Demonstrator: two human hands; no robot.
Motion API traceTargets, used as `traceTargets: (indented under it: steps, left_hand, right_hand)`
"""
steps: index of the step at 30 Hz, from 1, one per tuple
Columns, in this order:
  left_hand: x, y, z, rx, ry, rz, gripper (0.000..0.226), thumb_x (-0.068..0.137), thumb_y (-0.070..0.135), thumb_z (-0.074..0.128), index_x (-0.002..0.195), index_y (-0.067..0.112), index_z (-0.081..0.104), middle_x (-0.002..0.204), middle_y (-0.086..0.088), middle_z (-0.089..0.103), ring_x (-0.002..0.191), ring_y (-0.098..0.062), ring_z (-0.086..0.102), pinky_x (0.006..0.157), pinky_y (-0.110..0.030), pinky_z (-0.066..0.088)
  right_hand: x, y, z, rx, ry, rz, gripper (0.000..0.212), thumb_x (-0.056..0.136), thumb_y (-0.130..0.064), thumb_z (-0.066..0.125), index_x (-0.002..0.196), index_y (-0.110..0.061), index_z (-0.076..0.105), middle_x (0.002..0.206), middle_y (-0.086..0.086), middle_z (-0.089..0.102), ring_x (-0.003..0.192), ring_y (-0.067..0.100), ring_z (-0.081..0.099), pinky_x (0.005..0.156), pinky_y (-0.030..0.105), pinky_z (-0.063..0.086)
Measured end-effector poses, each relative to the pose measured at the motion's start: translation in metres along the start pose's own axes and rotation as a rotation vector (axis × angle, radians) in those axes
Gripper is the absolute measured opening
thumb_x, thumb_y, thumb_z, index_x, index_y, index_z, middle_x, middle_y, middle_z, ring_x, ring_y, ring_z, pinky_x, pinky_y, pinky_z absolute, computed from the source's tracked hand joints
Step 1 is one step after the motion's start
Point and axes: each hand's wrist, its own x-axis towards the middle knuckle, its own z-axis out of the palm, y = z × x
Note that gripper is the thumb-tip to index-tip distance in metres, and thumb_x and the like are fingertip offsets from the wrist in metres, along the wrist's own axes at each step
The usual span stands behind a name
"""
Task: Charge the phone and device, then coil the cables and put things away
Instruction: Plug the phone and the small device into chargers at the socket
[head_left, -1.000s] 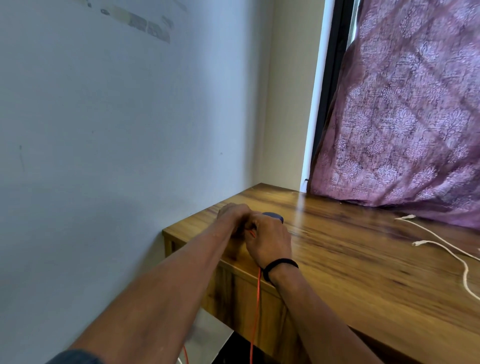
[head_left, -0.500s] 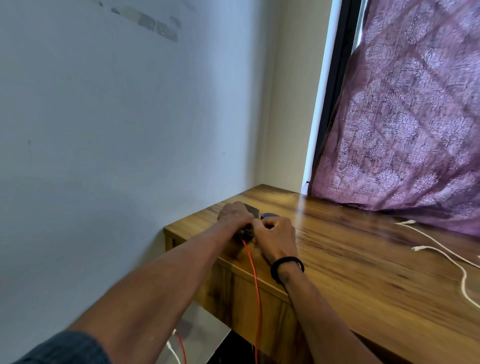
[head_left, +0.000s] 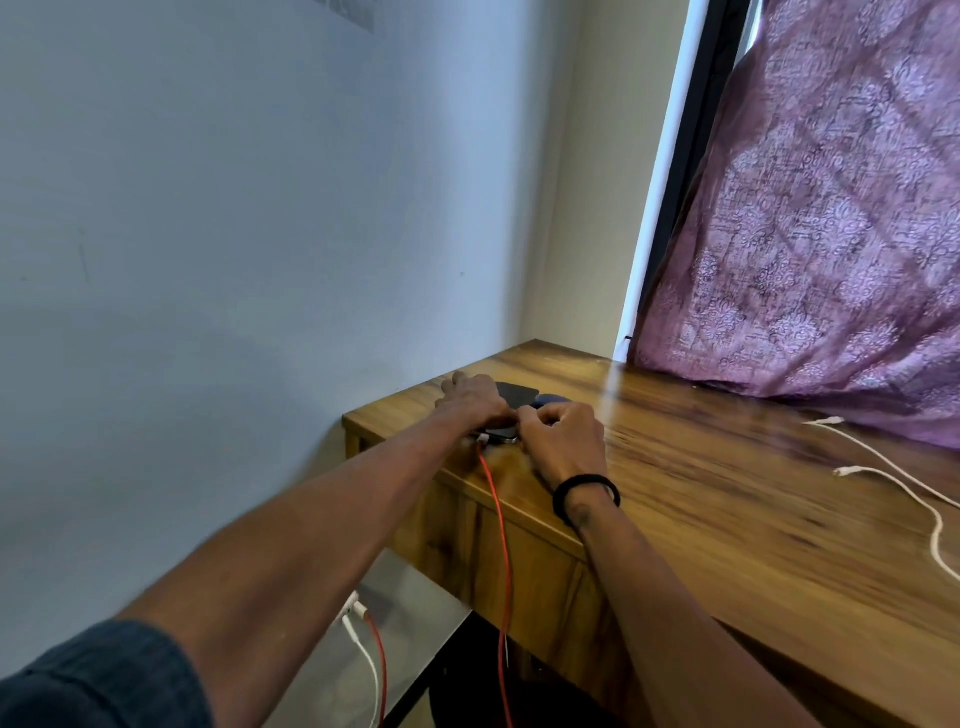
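Item: phone (head_left: 511, 397), dark slab, flat at the desk (head_left: 727, 519) left front corner. My left hand (head_left: 470, 400) presses it down, fingers flat. My right hand (head_left: 563, 441) is curled at its near end; whether it pinches the red cable (head_left: 496, 519) plug I cannot tell. I judge the phone rigid, slippery; grip by its edges. White cables (head_left: 893, 470) lie right.

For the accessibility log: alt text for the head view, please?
Both hands meet at a dark phone on a wooden desk's corner; the left hand rests on it, the right hand beside its near end where a red cable arrives.
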Motion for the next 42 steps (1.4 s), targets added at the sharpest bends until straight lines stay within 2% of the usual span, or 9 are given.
traceTargets:
  steps: [5, 10, 16, 22, 28, 32, 35, 38, 42]
  left_hand:
    - [-0.034, -0.025, -0.020, -0.195, 0.163, 0.152, 0.065, 0.081, 0.061, 0.072, 0.121, 0.011, 0.067, 0.126, -0.012, 0.067, 0.125, -0.031, 0.053, 0.102, -0.039, 0.047]
    - [-0.090, -0.073, -0.029, -0.364, 0.413, 0.113, 0.011, 0.080, 0.034, 0.074, 0.082, 0.025, 0.069, 0.088, 0.002, 0.071, 0.093, -0.017, 0.066, 0.076, -0.025, 0.046]
    - [-0.151, -0.128, -0.012, -0.604, 0.562, -0.061, 0.017, 0.078, 0.035, 0.073, 0.076, 0.020, 0.067, 0.070, 0.008, 0.068, 0.069, -0.012, 0.066, 0.066, -0.025, 0.051]
    - [-0.222, -0.210, 0.085, -0.661, 0.505, -0.194, 0.033, 0.088, 0.033, 0.067, 0.065, 0.014, 0.052, 0.056, 0.005, 0.051, 0.056, -0.011, 0.050, 0.059, -0.032, 0.043]
    - [-0.278, -0.287, 0.203, -0.499, -0.152, -0.497, 0.017, 0.079, 0.035, 0.075, 0.094, 0.029, 0.069, 0.098, -0.001, 0.076, 0.095, -0.023, 0.072, 0.085, -0.031, 0.055]
    - [-0.288, -0.289, 0.239, -0.376, -0.353, -0.276, 0.048, 0.087, 0.021, 0.074, 0.134, 0.021, 0.063, 0.133, -0.005, 0.067, 0.115, -0.027, 0.065, 0.096, -0.029, 0.046]
    - [-0.288, -0.284, 0.243, -0.378, -0.331, -0.212, 0.023, 0.092, 0.025, 0.068, 0.114, 0.019, 0.075, 0.114, -0.004, 0.075, 0.103, -0.023, 0.069, 0.086, -0.026, 0.048]
    - [-0.289, -0.286, 0.239, -0.382, -0.335, -0.181, 0.016, 0.090, 0.035, 0.071, 0.099, 0.022, 0.075, 0.098, -0.001, 0.075, 0.095, -0.020, 0.070, 0.081, -0.032, 0.054]
    - [-0.280, -0.291, 0.234, -0.368, -0.270, -0.220, 0.033, 0.087, 0.037, 0.072, 0.114, 0.028, 0.056, 0.092, 0.002, 0.068, 0.089, -0.022, 0.066, 0.074, -0.029, 0.047]
  right_hand:
    - [-0.016, -0.012, -0.001, -0.140, 0.042, -0.111, 0.044, 0.094, -0.036, 0.067, 0.059, -0.008, 0.067, 0.071, -0.001, 0.070, 0.069, 0.016, 0.060, 0.055, 0.029, 0.039]
    - [-0.057, -0.024, 0.011, -0.206, 0.146, -0.347, 0.027, 0.091, -0.033, 0.062, 0.072, -0.016, 0.070, 0.068, -0.003, 0.066, 0.069, 0.019, 0.065, 0.064, 0.029, 0.042]
    - [-0.131, -0.006, 0.075, -0.095, 0.067, -0.714, 0.021, 0.088, -0.023, 0.064, 0.070, -0.014, 0.067, 0.064, -0.001, 0.064, 0.056, 0.016, 0.054, 0.071, 0.034, 0.046]
    - [-0.198, 0.076, 0.137, -0.266, -0.600, -0.240, 0.035, 0.079, -0.030, 0.057, 0.055, -0.005, 0.051, 0.050, 0.007, 0.056, 0.051, 0.024, 0.058, 0.051, 0.039, 0.049]
    - [-0.248, 0.148, 0.156, -0.489, -1.301, 0.424, 0.025, 0.098, -0.009, 0.055, 0.098, 0.007, 0.075, 0.092, 0.020, 0.078, 0.080, 0.030, 0.079, 0.077, 0.038, 0.066]
    - [-0.265, 0.192, 0.166, -0.467, -1.241, 0.567, 0.026, 0.097, -0.007, 0.061, 0.117, 0.005, 0.071, 0.089, 0.014, 0.072, 0.075, 0.024, 0.077, 0.068, 0.032, 0.064]
    - [-0.268, 0.212, 0.170, -0.404, -1.076, 0.598, 0.032, 0.090, -0.003, 0.066, 0.122, -0.001, 0.068, 0.085, 0.009, 0.070, 0.077, 0.026, 0.073, 0.076, 0.039, 0.065]
    - [-0.273, 0.214, 0.174, -0.266, -1.069, 0.691, 0.034, 0.093, -0.008, 0.065, 0.121, -0.026, 0.064, 0.081, 0.004, 0.062, 0.057, 0.015, 0.062, 0.045, 0.023, 0.052]
    - [-0.276, 0.222, 0.188, -0.129, -0.948, 0.758, 0.041, 0.093, -0.061, 0.054, 0.093, -0.020, 0.056, 0.075, 0.002, 0.046, 0.054, 0.015, 0.050, 0.044, 0.015, 0.039]
